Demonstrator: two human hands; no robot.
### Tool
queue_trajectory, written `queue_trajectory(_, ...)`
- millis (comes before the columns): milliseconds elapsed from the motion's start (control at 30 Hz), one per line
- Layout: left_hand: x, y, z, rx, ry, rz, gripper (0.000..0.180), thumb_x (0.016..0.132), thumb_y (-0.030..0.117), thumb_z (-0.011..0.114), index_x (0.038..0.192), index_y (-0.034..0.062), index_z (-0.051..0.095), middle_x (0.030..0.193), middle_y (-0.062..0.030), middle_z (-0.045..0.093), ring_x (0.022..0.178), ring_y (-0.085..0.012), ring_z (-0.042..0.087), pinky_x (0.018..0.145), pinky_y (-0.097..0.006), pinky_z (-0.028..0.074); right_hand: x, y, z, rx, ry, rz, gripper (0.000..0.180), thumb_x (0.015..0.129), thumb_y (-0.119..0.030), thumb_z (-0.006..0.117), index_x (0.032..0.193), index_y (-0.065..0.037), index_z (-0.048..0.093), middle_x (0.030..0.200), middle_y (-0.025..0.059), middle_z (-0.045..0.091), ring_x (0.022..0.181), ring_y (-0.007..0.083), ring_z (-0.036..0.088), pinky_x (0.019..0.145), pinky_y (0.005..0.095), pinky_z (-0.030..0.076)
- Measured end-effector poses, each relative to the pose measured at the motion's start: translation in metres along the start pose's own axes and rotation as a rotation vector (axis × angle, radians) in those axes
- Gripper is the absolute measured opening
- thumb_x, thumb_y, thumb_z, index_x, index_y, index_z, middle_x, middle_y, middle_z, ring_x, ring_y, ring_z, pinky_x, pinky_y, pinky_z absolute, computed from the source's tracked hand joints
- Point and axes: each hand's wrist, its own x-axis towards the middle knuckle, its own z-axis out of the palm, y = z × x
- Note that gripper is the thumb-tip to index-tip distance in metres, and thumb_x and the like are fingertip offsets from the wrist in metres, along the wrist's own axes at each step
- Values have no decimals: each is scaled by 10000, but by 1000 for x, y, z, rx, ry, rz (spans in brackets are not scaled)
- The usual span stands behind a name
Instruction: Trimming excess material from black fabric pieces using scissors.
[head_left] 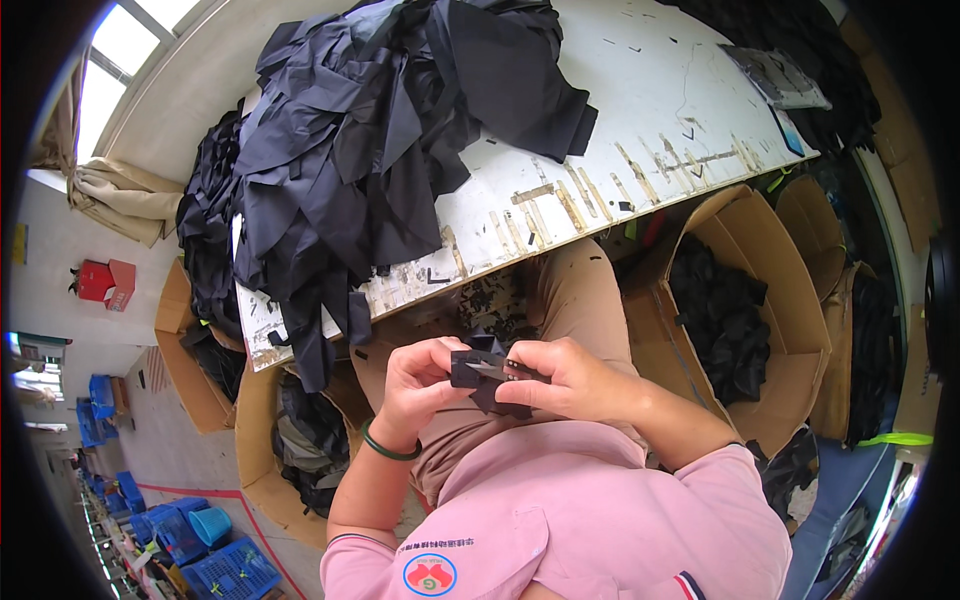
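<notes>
Over my lap, my left hand (424,382) pinches a small black fabric piece (464,371) between thumb and fingers. My right hand (568,376) is closed on a slim dark tool (524,371) that looks like thread snips. Its narrow metallic end meets the fabric near my left fingertips, though the exact contact is hard to see. More of the black fabric hangs down between the two hands. Ahead of them, a large heap of black fabric pieces (370,130) covers the left part of the white table (640,110) and drapes over its near edge.
Cardboard boxes with black fabric stand on both sides: one on the right (800,335), another at my left (262,455). A clear plastic bag (775,78) lies at the table's right. Blue crates (232,570) sit on the floor at lower left. Fabric scraps litter the tabletop.
</notes>
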Motion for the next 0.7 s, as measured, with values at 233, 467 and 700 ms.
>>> queue_trajectory(233,0,4,-9,-115,-98,-185,138,663,-43,704,726,11,594,834,-114,664,803,-210,596,791,-328,457,-3,-16,-15,-477,-64,-81,415,862,-441,643,811,-36,570,613,159,590,576,355,596,539,422,450)
queue_trajectory(467,2,0,-11,-137,-197,-260,123,698,-48,712,759,-5,613,863,-144,673,826,-214,606,764,-322,472,-2,-9,-9,-503,-57,-129,395,861,-446,639,806,-61,570,605,151,594,576,357,602,545,439,463)
queue_trajectory(700,2,-3,-17,-118,-301,-255,102,744,-67,687,822,-32,631,925,-121,655,836,-173,612,788,-278,493,-4,-4,-11,-434,-76,-93,386,867,-423,640,783,-53,568,599,156,583,583,368,596,542,447,457)
